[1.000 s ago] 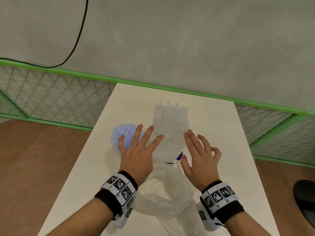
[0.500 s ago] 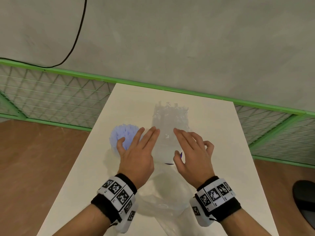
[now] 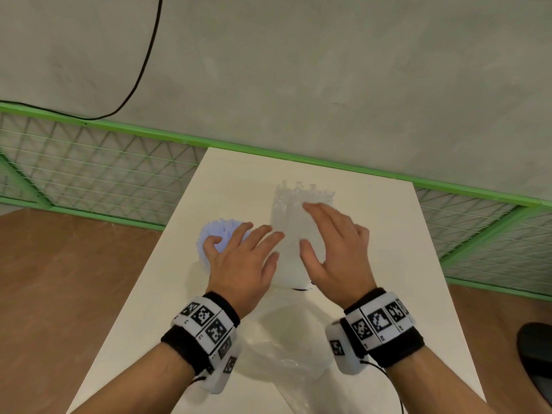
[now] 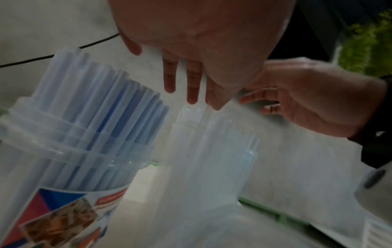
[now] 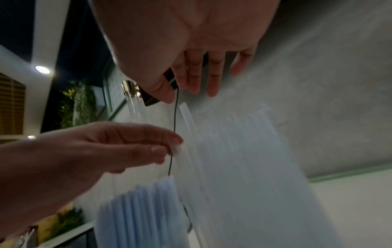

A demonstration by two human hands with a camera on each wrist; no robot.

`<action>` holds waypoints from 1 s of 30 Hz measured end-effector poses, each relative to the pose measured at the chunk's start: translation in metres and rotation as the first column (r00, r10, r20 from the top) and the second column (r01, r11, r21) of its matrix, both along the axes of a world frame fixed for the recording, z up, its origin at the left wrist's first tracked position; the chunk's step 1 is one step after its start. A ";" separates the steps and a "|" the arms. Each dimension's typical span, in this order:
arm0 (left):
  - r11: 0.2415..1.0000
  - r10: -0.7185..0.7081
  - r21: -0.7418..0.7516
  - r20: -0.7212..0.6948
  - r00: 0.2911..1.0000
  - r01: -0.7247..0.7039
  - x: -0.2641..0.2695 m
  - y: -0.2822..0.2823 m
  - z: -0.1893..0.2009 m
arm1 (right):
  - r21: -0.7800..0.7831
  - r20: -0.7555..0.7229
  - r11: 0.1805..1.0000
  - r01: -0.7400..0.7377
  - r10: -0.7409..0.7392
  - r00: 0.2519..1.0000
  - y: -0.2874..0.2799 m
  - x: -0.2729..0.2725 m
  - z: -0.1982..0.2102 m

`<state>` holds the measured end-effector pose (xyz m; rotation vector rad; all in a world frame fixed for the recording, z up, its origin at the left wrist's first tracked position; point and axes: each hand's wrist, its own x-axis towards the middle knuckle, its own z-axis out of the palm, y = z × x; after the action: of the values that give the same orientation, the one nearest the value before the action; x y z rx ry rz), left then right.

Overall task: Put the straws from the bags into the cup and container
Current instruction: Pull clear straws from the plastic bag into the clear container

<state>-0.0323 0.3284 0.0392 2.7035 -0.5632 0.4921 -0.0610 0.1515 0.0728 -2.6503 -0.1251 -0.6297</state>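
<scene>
Both hands [image 3: 242, 261] [image 3: 334, 255] flat-fingered beside clear straws [image 3: 294, 234]

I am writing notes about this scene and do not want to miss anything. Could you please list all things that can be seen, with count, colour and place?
blue straws: one bunch, pale blue, upright in the container, table's left side
container: one, clear with a colourful label, left of the clear straws
clear straws: one bunch, translucent white, upright at table centre
plastic bag: at least one, clear, crumpled on the near table
table: one, white, before the wall
fence: green mesh, along the wall
cable: one, black, on the wall
wristbands: two, black with markers, on both wrists
left hand: open, fingertips at the clear straws
right hand: open, over the clear straws
</scene>
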 end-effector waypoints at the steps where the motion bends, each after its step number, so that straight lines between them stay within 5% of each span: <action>1: 0.999 0.007 -0.052 0.007 1.000 -0.006 0.004 -0.001 0.002 | 0.018 0.031 1.000 -0.023 0.023 0.999 0.005 0.007 0.008; 5: 0.988 -0.029 -0.148 0.026 0.999 0.033 0.020 -0.005 0.005 | -0.049 0.144 0.995 -0.089 0.095 0.985 0.014 0.039 0.013; 10: 0.996 -0.059 -0.063 0.019 0.998 0.060 0.029 -0.011 0.009 | -0.138 0.228 0.988 -0.072 0.102 0.968 0.007 0.052 0.000; 18: 0.993 -0.089 0.071 -0.034 0.995 0.091 0.028 -0.015 0.006 | -0.486 0.182 0.874 -0.017 0.120 0.976 0.012 0.038 -0.001; 22: 0.994 -0.041 0.090 -0.167 0.985 0.057 0.023 -0.014 0.012 | -0.519 0.107 0.852 -0.062 0.136 0.985 0.014 0.032 0.000; 25: 1.000 0.001 -0.030 -0.183 0.983 -0.006 0.015 -0.012 0.014 | -0.501 0.029 0.861 -0.093 0.124 0.992 0.017 0.025 -0.002; 30: 0.998 -0.063 -0.031 -0.264 0.962 0.057 0.013 -0.014 0.010 | -0.488 -0.033 0.866 -0.104 0.101 0.994 0.017 0.015 -0.014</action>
<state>-0.0197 0.3144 0.0494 2.6606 -0.5581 0.1158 -0.0459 0.1680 0.0589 -3.1037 -0.4812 -0.6173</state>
